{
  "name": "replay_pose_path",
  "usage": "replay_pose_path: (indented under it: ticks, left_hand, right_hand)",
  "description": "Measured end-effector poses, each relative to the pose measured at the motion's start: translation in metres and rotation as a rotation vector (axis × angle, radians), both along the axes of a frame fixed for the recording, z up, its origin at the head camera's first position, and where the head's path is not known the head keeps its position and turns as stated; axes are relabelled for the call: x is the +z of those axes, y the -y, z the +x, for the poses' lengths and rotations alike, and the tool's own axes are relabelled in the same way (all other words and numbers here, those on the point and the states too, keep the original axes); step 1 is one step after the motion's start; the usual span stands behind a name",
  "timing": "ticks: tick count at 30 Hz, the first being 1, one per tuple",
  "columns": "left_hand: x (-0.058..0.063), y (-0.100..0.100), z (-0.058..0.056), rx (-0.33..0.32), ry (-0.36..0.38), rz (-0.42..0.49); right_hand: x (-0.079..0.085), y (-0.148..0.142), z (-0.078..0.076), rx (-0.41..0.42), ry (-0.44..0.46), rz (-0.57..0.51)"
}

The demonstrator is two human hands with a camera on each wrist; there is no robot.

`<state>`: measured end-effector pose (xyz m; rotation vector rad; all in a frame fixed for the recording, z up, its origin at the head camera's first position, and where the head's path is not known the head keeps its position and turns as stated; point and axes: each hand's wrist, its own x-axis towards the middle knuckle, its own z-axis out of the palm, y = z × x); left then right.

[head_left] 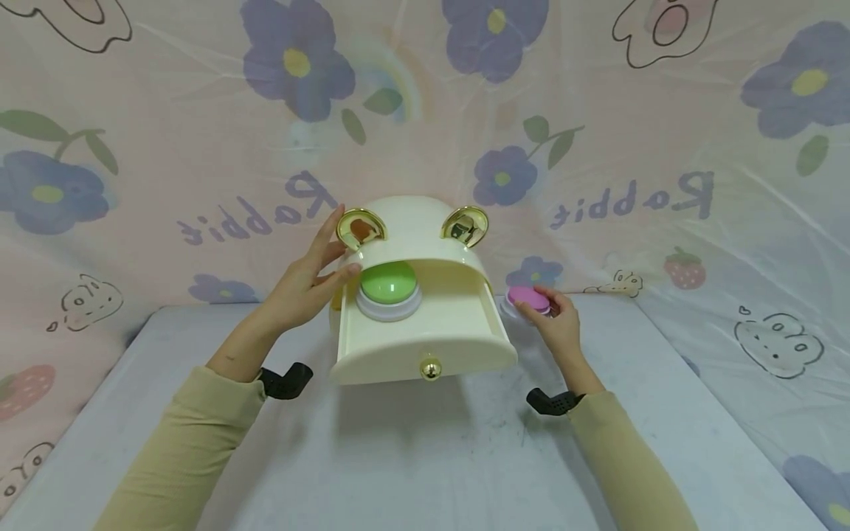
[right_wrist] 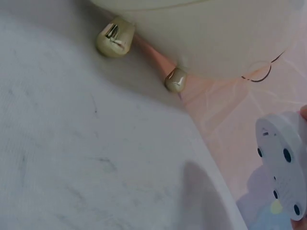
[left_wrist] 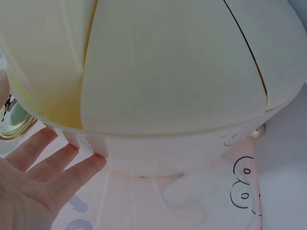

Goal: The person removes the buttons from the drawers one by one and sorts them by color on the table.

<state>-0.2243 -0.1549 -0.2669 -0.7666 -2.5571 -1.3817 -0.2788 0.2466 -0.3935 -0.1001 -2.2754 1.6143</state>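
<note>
A cream box (head_left: 415, 221) with gold ears has its drawer (head_left: 458, 316) pulled out, a gold knob (head_left: 430, 368) on the front. Inside the drawer, on its left, sits a green push button (head_left: 389, 283) on a white base. My left hand (head_left: 308, 284) rests against the box's left side, thumb at the upper front edge; in the left wrist view its fingers (left_wrist: 79, 172) lie fairly straight along the surface. To the right of the box, my right hand (head_left: 561, 324) pinches a pink push button (head_left: 527, 298). Its white underside (right_wrist: 283, 165) with dark round feet faces the right wrist camera.
The box stands on gold feet (right_wrist: 175, 80) on a white-covered table (head_left: 425, 457). Behind it hangs a pale curtain (head_left: 425, 133) printed with flowers and rabbits. A black wrist mount (head_left: 287, 381) sticks out by the left cuff, and another (head_left: 553, 402) by the right.
</note>
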Motion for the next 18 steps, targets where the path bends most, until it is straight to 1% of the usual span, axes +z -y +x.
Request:
replay_pose_path:
  ticks: [5,13,18]
  left_hand:
    - [0.0,0.0,-0.001,-0.004,0.006,0.005]
    - [-0.001,0.001,-0.001,-0.009,0.011,0.018]
    - [-0.001,0.0,-0.001,-0.007,0.012,0.02]
  right_hand:
    - [-0.009,0.001,-0.007,-0.016,0.041,0.04]
    - [-0.019,0.004,-0.016,-0.056,0.128,0.156]
    - [-0.023,0.005,-0.019,-0.054,0.167,0.16]
